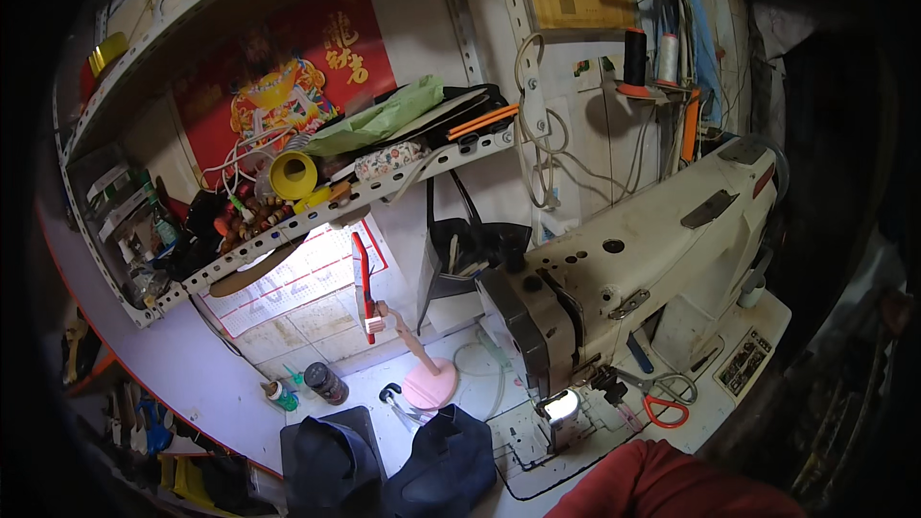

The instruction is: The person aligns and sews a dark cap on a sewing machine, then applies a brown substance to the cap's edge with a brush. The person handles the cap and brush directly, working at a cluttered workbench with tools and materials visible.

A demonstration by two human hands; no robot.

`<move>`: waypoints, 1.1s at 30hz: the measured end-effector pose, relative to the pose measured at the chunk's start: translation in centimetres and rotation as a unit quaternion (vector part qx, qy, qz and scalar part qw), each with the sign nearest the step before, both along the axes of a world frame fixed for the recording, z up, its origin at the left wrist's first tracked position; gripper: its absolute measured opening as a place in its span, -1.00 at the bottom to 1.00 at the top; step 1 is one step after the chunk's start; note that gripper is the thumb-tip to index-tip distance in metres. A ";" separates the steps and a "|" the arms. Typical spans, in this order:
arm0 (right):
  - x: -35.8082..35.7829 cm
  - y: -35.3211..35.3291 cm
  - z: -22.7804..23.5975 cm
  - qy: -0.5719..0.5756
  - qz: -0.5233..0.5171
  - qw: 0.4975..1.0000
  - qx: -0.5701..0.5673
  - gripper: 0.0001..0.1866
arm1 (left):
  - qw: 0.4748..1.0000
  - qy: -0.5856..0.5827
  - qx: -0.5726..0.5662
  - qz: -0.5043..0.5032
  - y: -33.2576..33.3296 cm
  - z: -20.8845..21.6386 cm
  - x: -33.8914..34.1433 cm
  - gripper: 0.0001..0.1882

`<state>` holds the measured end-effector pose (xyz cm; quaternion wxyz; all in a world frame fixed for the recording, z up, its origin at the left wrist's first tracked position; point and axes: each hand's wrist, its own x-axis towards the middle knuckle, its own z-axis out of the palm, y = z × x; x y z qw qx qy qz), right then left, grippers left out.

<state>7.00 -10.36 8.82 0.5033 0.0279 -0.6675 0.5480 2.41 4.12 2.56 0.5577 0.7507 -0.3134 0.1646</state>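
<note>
A red sleeve (662, 489) of my right arm enters at the lower right, and neither of my hands shows. Close beyond that sleeve is the bed of a worn cream sewing machine (652, 230), its small lamp (560, 407) lit by the needle area. Left of the needle, two dark pieces that look like shoe uppers lie at the table's near side: a black one (331, 465) and a navy one (443, 465). Red-handled scissors (666, 411) rest on the machine bed, just beyond the sleeve.
A pink round-based stand (429, 384) holds a red-edged phone-like device (364, 278). A dark jar (325, 383) and a small green bottle (280, 395) stand behind the black piece. Overhead hangs a cluttered metal shelf (374, 194). Thread spools (634, 58) stand at the back right.
</note>
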 end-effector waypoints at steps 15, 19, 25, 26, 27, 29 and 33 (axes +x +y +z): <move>-2.4 -0.6 -1.3 0.011 0.027 1.000 0.008 -0.71 | 0.968 0.191 -0.146 0.073 5.1 0.7 -6.2 -0.72; -3.2 -0.9 -1.5 0.003 0.031 1.000 0.004 -0.71 | 0.902 0.271 0.011 0.336 11.9 2.6 -2.9 -0.74; -1.6 -0.1 -1.3 -0.016 0.063 0.998 -0.001 -0.63 | 0.817 0.311 0.067 0.480 27.3 -0.9 4.5 -0.84; -1.0 0.0 -1.4 -0.021 0.074 0.997 -0.004 -0.59 | 0.804 0.299 0.098 0.505 29.3 -1.5 5.9 -0.82; -0.3 0.2 -1.4 -0.042 0.076 0.996 -0.018 -0.59 | 0.808 0.289 0.118 0.500 30.9 -2.0 7.3 -0.78; 0.7 0.6 -1.4 -0.086 0.079 0.992 -0.044 -0.60 | 0.784 0.271 0.185 0.526 33.1 -2.6 10.3 -0.69; 1.9 1.2 -1.3 -0.039 -0.057 0.997 -0.028 -0.62 | 0.719 0.250 0.352 0.544 33.0 -4.1 16.5 -0.36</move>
